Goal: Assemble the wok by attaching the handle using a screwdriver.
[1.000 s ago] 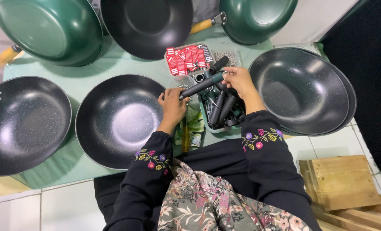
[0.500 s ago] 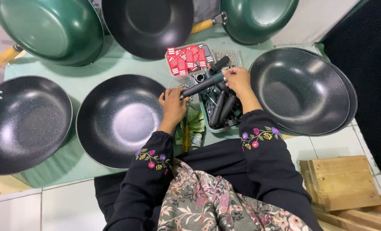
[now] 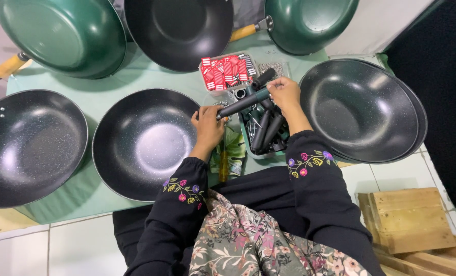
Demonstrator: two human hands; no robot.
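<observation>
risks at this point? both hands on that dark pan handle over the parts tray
1. The pan handle is held by left hand and right hand above the tray of handles; a slip could drop it among them.
2. The wok overhangs the table edge; a nudge might tip it.

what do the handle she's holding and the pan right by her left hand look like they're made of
Handle: looks like dark matte plastic, smooth and dull; a metal core can't be ruled out. Pan: likely metal with a black speckled nonstick coating, given its glossy sheen and fine pale flecks.

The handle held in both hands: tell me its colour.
Dark grey to black, a long handle gripped by the left hand and right hand; head view.
</observation>
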